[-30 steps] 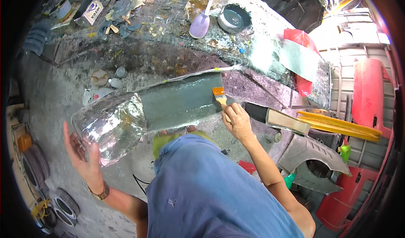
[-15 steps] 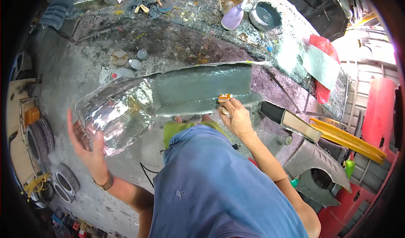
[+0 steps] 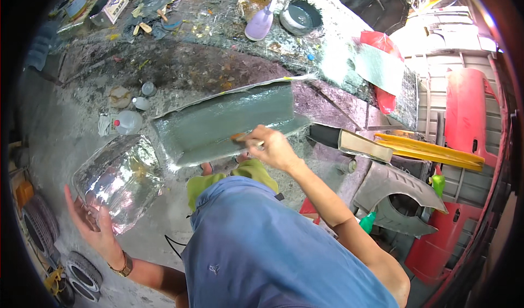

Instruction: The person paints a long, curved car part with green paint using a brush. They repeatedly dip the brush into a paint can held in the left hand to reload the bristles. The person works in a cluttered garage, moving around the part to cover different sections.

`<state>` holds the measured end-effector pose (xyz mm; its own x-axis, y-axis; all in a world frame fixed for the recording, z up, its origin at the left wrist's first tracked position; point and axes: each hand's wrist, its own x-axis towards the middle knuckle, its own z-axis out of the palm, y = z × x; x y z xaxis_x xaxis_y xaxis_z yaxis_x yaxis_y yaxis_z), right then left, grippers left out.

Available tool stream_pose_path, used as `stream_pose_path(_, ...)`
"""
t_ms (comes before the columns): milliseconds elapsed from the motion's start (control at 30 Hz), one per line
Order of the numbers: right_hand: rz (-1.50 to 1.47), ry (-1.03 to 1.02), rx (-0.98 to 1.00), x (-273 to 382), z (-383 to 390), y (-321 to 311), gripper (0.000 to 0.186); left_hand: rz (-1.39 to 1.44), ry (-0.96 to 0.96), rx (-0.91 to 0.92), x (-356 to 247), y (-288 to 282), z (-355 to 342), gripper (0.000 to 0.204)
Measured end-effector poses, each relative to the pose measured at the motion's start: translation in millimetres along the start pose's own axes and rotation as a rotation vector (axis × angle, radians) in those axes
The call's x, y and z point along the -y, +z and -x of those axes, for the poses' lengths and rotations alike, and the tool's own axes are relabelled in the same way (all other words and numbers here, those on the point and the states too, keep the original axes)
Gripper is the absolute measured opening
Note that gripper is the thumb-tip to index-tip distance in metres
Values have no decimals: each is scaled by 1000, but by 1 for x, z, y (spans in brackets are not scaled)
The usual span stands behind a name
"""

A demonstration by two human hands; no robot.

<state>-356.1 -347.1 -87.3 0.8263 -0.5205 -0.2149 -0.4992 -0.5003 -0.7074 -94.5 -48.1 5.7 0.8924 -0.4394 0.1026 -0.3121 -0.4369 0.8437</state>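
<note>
My left hand [image 3: 98,226] holds the lower left edge of a crinkled, shiny silver, translucent piece [image 3: 120,174], thumb toward me and fingers spread along its outer side. My right hand [image 3: 270,150] is closed round the handle of a paintbrush [image 3: 238,137], whose orange head lies low on a long grey trough-shaped panel [image 3: 224,114] with a wet, glossy surface and ragged pale edges. Behind the silver piece stand a white jug with a red cap [image 3: 128,122] and small containers [image 3: 141,103].
A messy bench [image 3: 213,18] across the top carries a purple squeeze bottle [image 3: 258,24], a dark tub [image 3: 300,17] and red and pale sheets [image 3: 379,67]. At right are red body panels [image 3: 464,106], yellow strips [image 3: 431,149] and a grey fender [image 3: 376,188]; tyres [image 3: 82,270] lie lower left.
The brush has moved leftward along the grey panel with my right hand. The silver piece in my left hand has shifted down-left, opening a visible gap from the grey panel.
</note>
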Motion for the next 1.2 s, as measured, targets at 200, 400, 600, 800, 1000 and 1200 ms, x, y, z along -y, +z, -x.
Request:
stream_pose_path(200, -76, 248, -221, -65, 7, -57, 19, 33, -27, -26, -18, 17, 9, 69)
stream_pose_path(400, -123, 262, -175, -91, 1, -85, 20, 87, -69, -75, -40, 40, 39, 69)
stream_pose_path(600, 202, 53, 193, -45, -23, -147, 17, 89, -126, -177, -60, 54, 84, 69)
stream_pose_path(800, 527, -399, 688, -60, -77, -110, 16, 124, -190, -313, -57, 75, 126, 68)
stream_pose_path(1000, 583, -480, 871, -27, -103, -94, 17, 124, -230, -390, -63, 87, 164, 71)
stream_pose_path(1200, 511, -358, 966, -7, -115, -72, 17, 79, -219, -438, -72, 91, 184, 74)
